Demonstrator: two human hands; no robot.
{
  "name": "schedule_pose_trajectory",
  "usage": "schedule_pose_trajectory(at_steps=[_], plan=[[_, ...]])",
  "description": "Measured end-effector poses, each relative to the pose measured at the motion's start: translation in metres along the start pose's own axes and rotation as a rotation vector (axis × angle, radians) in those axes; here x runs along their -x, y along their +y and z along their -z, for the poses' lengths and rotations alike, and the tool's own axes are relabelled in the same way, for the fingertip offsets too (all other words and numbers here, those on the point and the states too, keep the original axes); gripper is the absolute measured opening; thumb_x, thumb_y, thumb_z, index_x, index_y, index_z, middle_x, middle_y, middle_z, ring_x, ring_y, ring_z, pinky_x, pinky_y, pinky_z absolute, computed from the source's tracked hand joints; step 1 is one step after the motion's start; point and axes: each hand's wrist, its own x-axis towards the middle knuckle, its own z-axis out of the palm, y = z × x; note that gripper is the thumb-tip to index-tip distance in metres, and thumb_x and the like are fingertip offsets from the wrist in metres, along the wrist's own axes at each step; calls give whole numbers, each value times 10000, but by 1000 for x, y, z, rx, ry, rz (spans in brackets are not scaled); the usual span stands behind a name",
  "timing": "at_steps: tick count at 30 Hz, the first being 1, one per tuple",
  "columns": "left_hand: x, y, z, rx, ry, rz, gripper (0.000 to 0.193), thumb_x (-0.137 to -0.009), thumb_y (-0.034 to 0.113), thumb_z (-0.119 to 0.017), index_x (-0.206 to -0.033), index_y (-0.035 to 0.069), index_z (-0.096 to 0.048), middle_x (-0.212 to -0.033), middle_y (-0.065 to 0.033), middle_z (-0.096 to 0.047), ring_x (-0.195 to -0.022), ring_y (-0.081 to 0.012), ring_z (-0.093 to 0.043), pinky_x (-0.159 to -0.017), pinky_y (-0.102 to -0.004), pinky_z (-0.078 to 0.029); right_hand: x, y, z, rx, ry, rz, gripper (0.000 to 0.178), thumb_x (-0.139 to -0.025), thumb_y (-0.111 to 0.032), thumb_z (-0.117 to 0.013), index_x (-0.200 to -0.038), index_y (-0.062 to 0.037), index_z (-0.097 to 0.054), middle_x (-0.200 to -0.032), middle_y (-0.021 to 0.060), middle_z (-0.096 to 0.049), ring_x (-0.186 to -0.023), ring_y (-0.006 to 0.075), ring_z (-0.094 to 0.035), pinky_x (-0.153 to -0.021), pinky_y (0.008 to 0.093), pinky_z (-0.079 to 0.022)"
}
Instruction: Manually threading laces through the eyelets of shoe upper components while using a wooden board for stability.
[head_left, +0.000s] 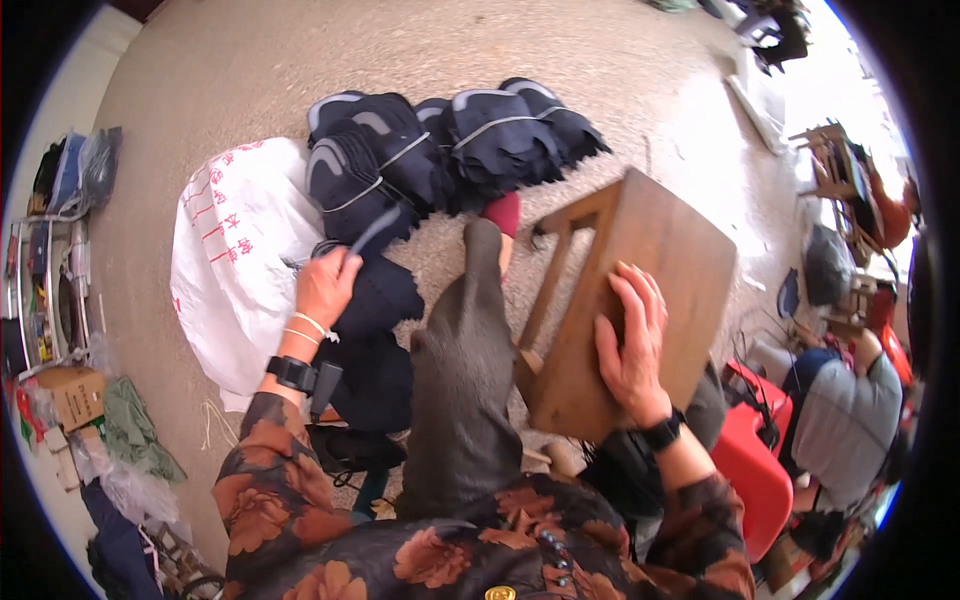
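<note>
My left hand (325,290) is closed on the edge of a dark navy fabric piece (378,232) with a grey curved strip. More dark fabric (375,300) lies below and beside that hand. My right hand (635,345) rests with spread fingers on the brown top of a wooden stool (680,270), which is tilted on its side by my leg. Beyond my left hand, several bundles of navy fabric pieces (500,130) with grey edges are tied with light bands. A white sack (225,290) with red marks lies to the left of my left hand.
A red plastic stool (755,470) stands right of my leg, near a seated person in grey (845,420). At the left are a cardboard box (75,395), a green cloth (138,430) and a metal rack (50,280). Wooden stools (835,165) stand at the far right.
</note>
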Motion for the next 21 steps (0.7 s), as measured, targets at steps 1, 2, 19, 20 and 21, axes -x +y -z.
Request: schedule_pose_trajectory(at_steps=[1,2,19,20,21], plan=[[-4,35,29,29,45,-61,263,-963,295,-628,-875,50,-658,-712,-218,-628,-705,-440,-634,-595,-489,-478,3,3,2,-91,52,8,474,-886,-36,-616,-1349,-10,-520,-1421,190,-503,-1335,395,-453,-1135,469,-341],[-5,68,57,44,81,-136,220,-955,269,-658,-910,55,-678,-694,-186,-626,-668,-396,-639,-576,-437,-477,5,2,5,-246,85,-50,452,-896,-23,-606,-1339,-1,-517,-1383,195,-522,-1314,392,-471,-1117,447,-373],[133,307,-56,-232,-112,-872,246,-852,126,-650,-1097,143,-662,-808,-124,-699,-776,-327,-699,-679,-451,-550,297,24,125,-197,290,-288,130,-925,-6,-576,-1042,0,-630,-966,180,-656,-935,370,-655,-844,418,-527],[134,310,-54,-292,-166,-837,280,-861,148,-655,-1141,135,-658,-827,-146,-703,-793,-342,-700,-703,-454,-555,308,28,120,-189,221,-290,131,-894,-21,-600,-1023,-7,-622,-1001,160,-641,-973,373,-629,-875,448,-506],[138,320,-46,-351,-226,-800,317,-871,169,-661,-1185,126,-653,-846,-167,-707,-809,-357,-700,-727,-456,-560,315,29,119,-193,234,-304,131,-894,-21,-600,-1023,-7,-622,-1001,160,-641,-973,373,-629,-875,448,-506]])
